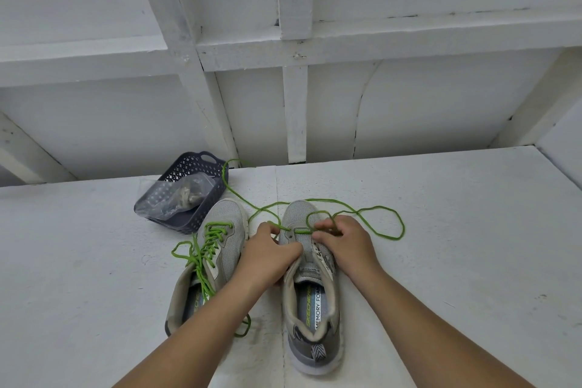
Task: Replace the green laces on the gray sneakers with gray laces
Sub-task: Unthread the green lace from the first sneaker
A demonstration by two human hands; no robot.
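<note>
Two gray sneakers stand side by side on the white table, toes pointing away from me. The left sneaker (pixel 220 249) is laced with a green lace (pixel 206 249). The right sneaker (pixel 311 293) has its green lace (pixel 378 220) almost fully pulled out; the lace runs only through the front eyelets and trails in loops over the table. My left hand (pixel 267 255) holds the right sneaker's left side near the front eyelets. My right hand (pixel 343 242) pinches the green lace at the right front eyelets. Fingertips of both hands are partly hidden.
A dark gray perforated basket (pixel 189 167) sits behind the left sneaker, holding a clear plastic bag (pixel 176 195) with grayish contents. One end of the loose green lace runs past the basket to the table's back edge. A white framed wall rises behind the table.
</note>
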